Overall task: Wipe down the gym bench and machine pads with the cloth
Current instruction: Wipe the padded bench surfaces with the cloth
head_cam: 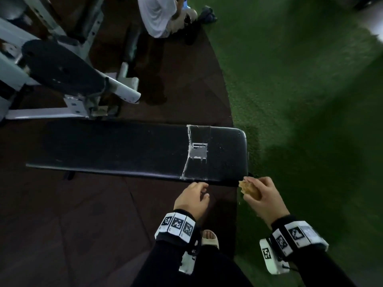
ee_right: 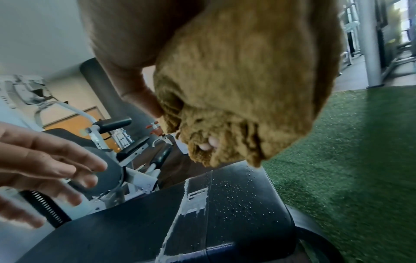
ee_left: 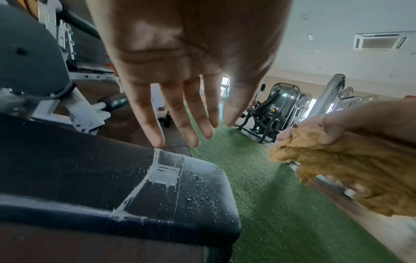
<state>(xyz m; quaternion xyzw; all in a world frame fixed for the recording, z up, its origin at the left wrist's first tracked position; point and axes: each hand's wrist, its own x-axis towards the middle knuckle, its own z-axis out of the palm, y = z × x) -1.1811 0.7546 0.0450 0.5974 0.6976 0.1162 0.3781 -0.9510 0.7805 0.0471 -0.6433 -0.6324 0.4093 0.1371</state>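
A long black padded gym bench runs left to right before me, with a taped patch near its right end and water droplets on that end. My right hand grips a bunched tan cloth just off the bench's near right corner; the cloth fills the right wrist view above the pad. My left hand hovers with fingers straight and spread at the bench's near edge, holding nothing.
A white-framed machine with a dark round pad stands behind the bench on the left. Brown rubber flooring lies under me; green turf spreads right. A person in white is at the far top, beside a dark bottle.
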